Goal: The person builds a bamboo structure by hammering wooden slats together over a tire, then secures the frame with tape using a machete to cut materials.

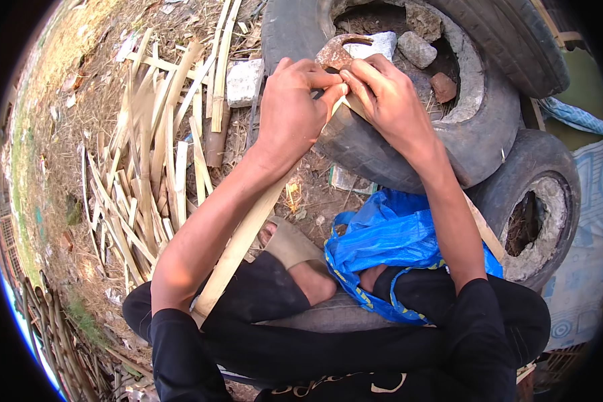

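The likeliest trouble here is a cut or a splinter — both hands pinch the upper end of a long bamboo strip (248, 228) right where a rusty curved blade (335, 52) meets it, and a slip of that blade, or the strip splitting unevenly, would bring the edge against the fingertips. The left hand (295, 110) is closed on the strip with thumb and fingers meeting just below the blade; the right hand (388, 100) grips from the other side, and how it holds the blade I cannot tell. Both forearms reach forward from the lower edge and converge over an old tyre (409, 134), while the strip slants down past the left forearm toward the lap — beside a blue plastic bag (388, 244), with a heap of split bamboo (147, 174) on the ground to the left
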Motion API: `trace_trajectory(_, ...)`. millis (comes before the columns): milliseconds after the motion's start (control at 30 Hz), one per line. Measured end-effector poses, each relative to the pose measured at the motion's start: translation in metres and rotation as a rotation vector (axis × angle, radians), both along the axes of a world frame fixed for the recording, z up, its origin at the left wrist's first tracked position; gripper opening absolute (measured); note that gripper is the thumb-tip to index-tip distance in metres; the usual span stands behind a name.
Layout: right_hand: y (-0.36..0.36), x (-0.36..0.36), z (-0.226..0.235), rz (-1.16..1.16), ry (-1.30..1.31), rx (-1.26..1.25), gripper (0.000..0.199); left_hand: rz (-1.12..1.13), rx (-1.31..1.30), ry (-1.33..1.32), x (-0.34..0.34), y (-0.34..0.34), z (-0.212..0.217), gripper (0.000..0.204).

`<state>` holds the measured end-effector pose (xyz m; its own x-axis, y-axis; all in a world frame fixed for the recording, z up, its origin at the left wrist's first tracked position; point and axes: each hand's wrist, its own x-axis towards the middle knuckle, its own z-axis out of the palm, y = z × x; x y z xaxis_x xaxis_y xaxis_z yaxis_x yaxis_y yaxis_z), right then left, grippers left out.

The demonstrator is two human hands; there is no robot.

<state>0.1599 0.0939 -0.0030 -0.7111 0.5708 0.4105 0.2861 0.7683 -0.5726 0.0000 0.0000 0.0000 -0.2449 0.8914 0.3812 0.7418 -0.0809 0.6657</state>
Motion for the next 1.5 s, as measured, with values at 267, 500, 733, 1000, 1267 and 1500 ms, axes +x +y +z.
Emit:
trace_trajectory(267, 0.003, 0.002, 0.005, 0.013, -0.077, -0.034, 0.019, -0.023, 0.004, -0.067, 0.001, -0.001, -0.002, 0.016)
trace_trajectory(500, 0.017, 0.02, 0.038, -0.099, -0.163, -0.18, 0.049, -0.031, 0.05, -0.072, -0.002, -0.002, -0.012, 0.013)
trace_trajectory(733, 0.02, 0.053, 0.108, -0.176, -0.338, -0.715, 0.047, 0.028, -0.019, -0.182, 0.0, -0.008, -0.008, 0.012)
trace_trajectory(1000, 0.006, 0.099, 0.118, -0.278, -0.443, -0.345, 0.047, -0.061, 0.046, -0.062, 0.012, -0.002, -0.011, 0.011)
trace_trajectory(1267, -0.008, 0.066, 0.085, -0.151, -0.27, -0.436, 0.049, -0.078, 0.06, -0.029, 0.005, -0.001, -0.011, 0.008)
trace_trajectory(1500, -0.014, 0.065, 0.091, -0.071, -0.182, -0.394, 0.054, -0.051, -0.012, -0.152, -0.008, -0.007, -0.012, 0.018)
